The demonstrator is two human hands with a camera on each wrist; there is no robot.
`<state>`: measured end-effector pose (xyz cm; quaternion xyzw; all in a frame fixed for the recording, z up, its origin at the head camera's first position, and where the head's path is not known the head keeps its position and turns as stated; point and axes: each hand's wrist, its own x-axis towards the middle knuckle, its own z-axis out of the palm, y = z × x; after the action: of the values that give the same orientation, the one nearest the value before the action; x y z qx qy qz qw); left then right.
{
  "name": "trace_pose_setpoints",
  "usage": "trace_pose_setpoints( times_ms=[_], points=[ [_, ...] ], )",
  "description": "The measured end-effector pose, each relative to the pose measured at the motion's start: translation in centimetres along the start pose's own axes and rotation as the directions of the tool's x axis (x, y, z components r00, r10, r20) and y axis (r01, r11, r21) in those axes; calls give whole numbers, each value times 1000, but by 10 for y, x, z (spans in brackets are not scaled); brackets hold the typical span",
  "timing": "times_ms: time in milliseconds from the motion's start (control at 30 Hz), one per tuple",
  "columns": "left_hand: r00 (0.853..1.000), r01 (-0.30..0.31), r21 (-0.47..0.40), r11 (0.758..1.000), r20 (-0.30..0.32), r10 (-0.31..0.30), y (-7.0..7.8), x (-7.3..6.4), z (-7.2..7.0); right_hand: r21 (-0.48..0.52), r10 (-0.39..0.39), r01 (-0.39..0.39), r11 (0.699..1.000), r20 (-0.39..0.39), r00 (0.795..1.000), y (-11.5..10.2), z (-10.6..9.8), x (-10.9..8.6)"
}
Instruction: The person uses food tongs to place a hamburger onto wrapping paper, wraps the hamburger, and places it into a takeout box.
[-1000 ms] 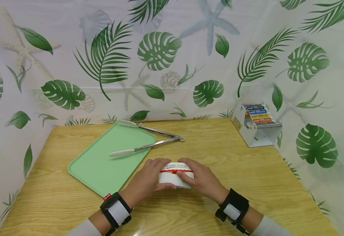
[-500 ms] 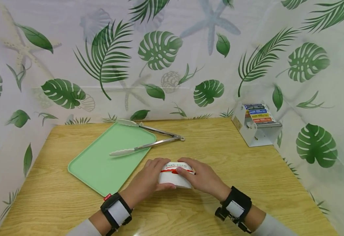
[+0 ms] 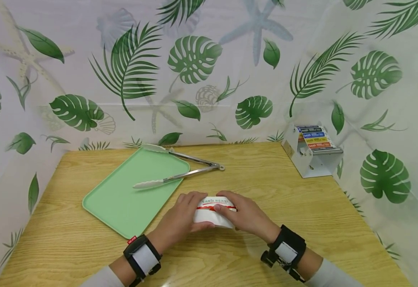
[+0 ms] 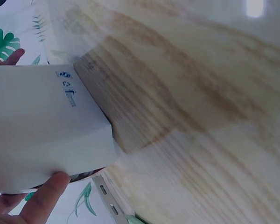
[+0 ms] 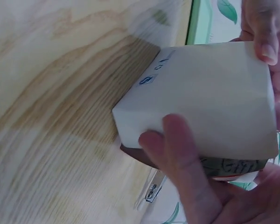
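Observation:
A white cardboard food box [image 3: 212, 217] with a red wavy band and printed lettering on its top stands on the table in front of me. My left hand [image 3: 180, 215] grips its left side, thumb low on the near face and fingers over the far edge. On the right side my right hand [image 3: 246, 215] holds it, its thumb lying on the red band near the middle. In the left wrist view the plain white wall of the box [image 4: 37, 116] shows small blue marks. The right wrist view shows a dark printed strip along one edge of the box [image 5: 214, 93]. The box's inside is hidden.
A light green tray [image 3: 123, 207] lies to the left on the wooden table [image 3: 266, 175]. Metal tongs with pale tips [image 3: 194, 172] lie spread across its right edge. At the back right stands a white metal dispenser [image 3: 313, 151] with colourful packets. A leaf-patterned cloth [image 3: 209, 79] hangs behind.
My right thumb has shifted slightly up onto the red band, and the right wrist has turned a little outward. The left hand keeps its grip; the box stays nearly in place.

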<state>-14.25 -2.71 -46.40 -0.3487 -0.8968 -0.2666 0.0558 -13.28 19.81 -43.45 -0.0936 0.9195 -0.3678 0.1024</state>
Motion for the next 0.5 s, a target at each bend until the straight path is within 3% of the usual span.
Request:
trace_pose_setpoints(
  times_ms=[200, 500],
  points=[
    [1000, -6, 25, 1000, -16, 7, 1, -1, 2, 86, 101, -101, 991, 6, 995, -3, 1, 0],
    [1000, 10, 39, 999, 12, -11, 5, -2, 0, 150, 52, -60, 987, 57, 997, 3, 1, 0]
  ],
)
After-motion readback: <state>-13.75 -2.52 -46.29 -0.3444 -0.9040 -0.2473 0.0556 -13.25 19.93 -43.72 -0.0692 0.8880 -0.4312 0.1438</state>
